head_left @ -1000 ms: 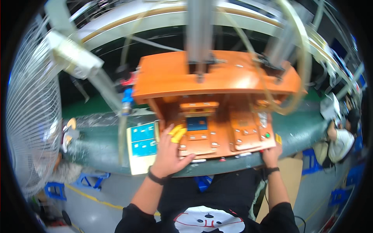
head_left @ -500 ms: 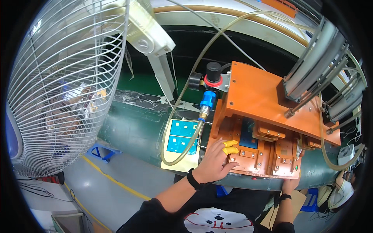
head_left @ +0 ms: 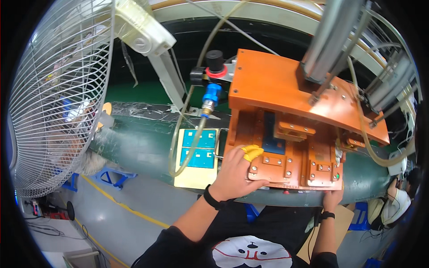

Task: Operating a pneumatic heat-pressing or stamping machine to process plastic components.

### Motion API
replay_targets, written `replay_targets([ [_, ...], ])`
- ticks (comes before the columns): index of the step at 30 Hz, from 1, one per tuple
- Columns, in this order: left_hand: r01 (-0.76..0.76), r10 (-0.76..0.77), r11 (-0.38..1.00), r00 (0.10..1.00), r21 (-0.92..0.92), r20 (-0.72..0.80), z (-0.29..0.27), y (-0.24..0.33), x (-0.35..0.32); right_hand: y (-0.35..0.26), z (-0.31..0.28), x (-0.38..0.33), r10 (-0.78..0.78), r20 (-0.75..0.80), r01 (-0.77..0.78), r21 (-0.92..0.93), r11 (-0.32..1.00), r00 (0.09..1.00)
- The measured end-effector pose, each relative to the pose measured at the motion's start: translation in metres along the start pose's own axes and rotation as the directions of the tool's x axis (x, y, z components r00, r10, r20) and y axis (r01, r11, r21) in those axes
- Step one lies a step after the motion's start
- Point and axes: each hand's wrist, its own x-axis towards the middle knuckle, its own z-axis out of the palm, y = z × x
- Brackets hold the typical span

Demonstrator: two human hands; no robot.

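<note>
My left hand lies against the left front part of an orange press fixture, with its thumb spread along the front edge. Two of its fingers wear yellow finger covers, and they reach toward a dark blue panel set in the fixture; whether they touch it I cannot tell. Nothing shows in that hand. My right hand is at the fixture's front right corner, its fingers hidden beneath or behind the edge. An orange upper plate with metal cylinders stands over the fixture.
Left of the press, blue-green panels lie on a pale yellow board, crossed by a clear hose. A blue air fitting sticks out beside the press. A caged fan fills the left side. Another person is at far right.
My view has shifted, so the press and table sit further left and higher in the picture. Both hands keep their places at the press, and the left fingers look closer together.
</note>
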Motion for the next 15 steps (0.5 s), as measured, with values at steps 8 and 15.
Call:
replay_targets([
  [8, 0.002, -0.001, 0.984, 1.000, 0.181, -0.004, 0.002, 0.001, -0.002, 0.007, 0.018, 0.001, 0.097, 0.067, -0.087, -0.140, 0.986, 0.993],
  [15, -0.043, 0.044, 0.981, 0.999, 0.190, 0.001, 0.014, 0.007, 0.004, 0.021, 0.014, -0.003, 0.145, 0.085, -0.123, -0.224, 0.967, 0.986],
])
